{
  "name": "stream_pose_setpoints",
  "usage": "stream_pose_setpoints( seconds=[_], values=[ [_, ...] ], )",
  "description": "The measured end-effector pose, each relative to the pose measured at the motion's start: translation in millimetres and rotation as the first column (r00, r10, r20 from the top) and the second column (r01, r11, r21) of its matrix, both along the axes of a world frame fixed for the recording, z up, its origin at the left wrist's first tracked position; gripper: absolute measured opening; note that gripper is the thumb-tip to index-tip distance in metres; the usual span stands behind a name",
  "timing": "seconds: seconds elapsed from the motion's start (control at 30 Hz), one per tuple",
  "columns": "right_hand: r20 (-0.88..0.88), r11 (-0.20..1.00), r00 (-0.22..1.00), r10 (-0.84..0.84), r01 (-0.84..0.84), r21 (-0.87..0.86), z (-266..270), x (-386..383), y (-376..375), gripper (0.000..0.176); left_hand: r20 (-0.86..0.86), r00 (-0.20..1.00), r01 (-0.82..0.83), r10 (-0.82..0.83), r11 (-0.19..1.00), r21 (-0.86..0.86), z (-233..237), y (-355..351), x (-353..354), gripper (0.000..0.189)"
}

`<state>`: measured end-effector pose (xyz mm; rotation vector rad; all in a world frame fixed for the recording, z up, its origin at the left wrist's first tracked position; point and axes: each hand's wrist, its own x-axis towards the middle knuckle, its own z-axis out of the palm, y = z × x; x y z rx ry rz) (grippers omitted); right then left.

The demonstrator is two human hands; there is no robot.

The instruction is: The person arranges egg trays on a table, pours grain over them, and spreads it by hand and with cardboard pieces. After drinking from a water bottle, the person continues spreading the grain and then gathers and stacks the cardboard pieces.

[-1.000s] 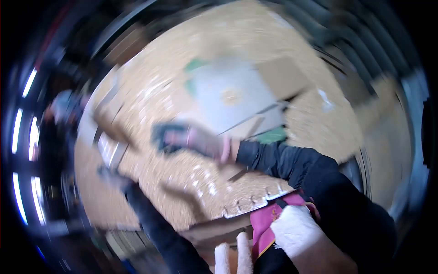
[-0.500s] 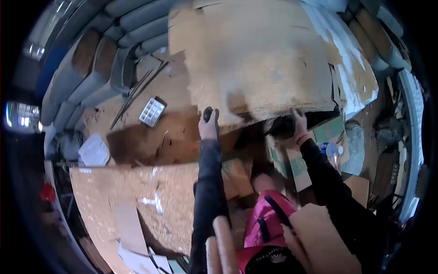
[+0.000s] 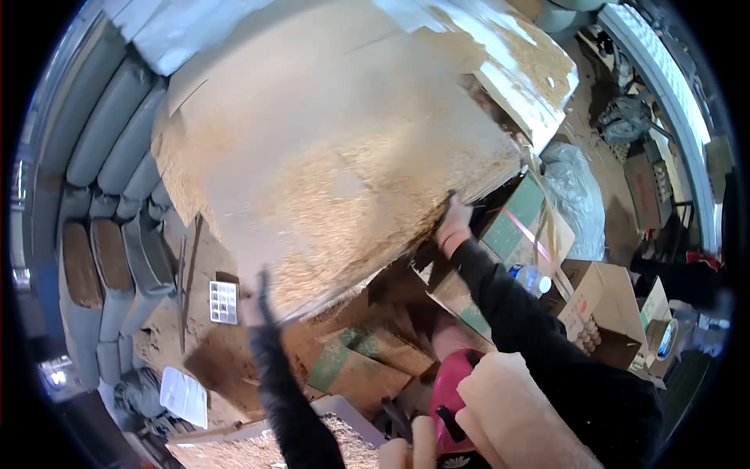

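Observation:
A large flat cardboard-like sheet (image 3: 344, 187) strewn with sawdust-like bits fills the upper middle. My right hand (image 3: 455, 225) is closed on its near edge at the right, fingertips on the top. My left hand (image 3: 251, 309) is at the near left corner, blurred, with dark gloved-looking fingers wrapped over the edge. The near edge runs slantwise between my hands, lower on the left. Under it, green-and-tan cardboard boxes (image 3: 363, 366) stand on a dusty brown floor.
A white compartment tray (image 3: 223, 302) and a white plastic tub (image 3: 184, 397) lie at the left, near stacked grey filled bags (image 3: 105, 129). At the right are a clear plastic bag (image 3: 574, 195), a water bottle (image 3: 530, 280) and an open carton (image 3: 613, 309). Another sawdust-covered surface (image 3: 234, 453) is below.
The view has turned. The sheet now slants, its near left corner closer to me, and my left hand has come down and left with it. Both hands remain at its near edge.

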<state>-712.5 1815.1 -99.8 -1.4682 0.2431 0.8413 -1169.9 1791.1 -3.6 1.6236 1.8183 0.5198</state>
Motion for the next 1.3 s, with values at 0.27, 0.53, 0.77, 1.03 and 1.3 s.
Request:
stream_pose_setpoints(
  seconds=[0.27, 0.53, 0.77, 1.03, 1.3],
  values=[
    [-0.115, 0.705, 0.706, 0.699, -0.707, -0.056, 8, -166, -104, 0.039, 0.077, 0.896, -0.418, 0.438, 0.888, -0.193, 53, 29, -217, 0.051],
    [0.342, -0.065, -0.269, 0.900, -0.860, -0.506, 127, -14, 36, 0.035, -0.779, 0.542, -0.095, 0.315, 0.944, 0.315, 21, 82, 10, 0.060],
    [0.424, 0.287, -0.117, 0.898, -0.575, -0.766, 94, 102, 65, 0.061, -0.616, 0.787, 0.312, -0.017, 0.873, 0.374, -37, 209, 257, 0.060],
    [0.716, 0.739, 0.218, 0.663, -0.345, -0.579, 4, 204, 159, 0.050, -0.629, 0.775, 0.454, -0.063, 0.748, 0.484, -61, 320, 377, 0.059],
    [0.503, 0.666, 0.452, 0.737, -0.359, -0.654, -53, 297, 332, 0.077, -0.559, 0.824, 0.447, -0.090, 0.709, 0.545, -101, 348, 395, 0.066]
  ],
)
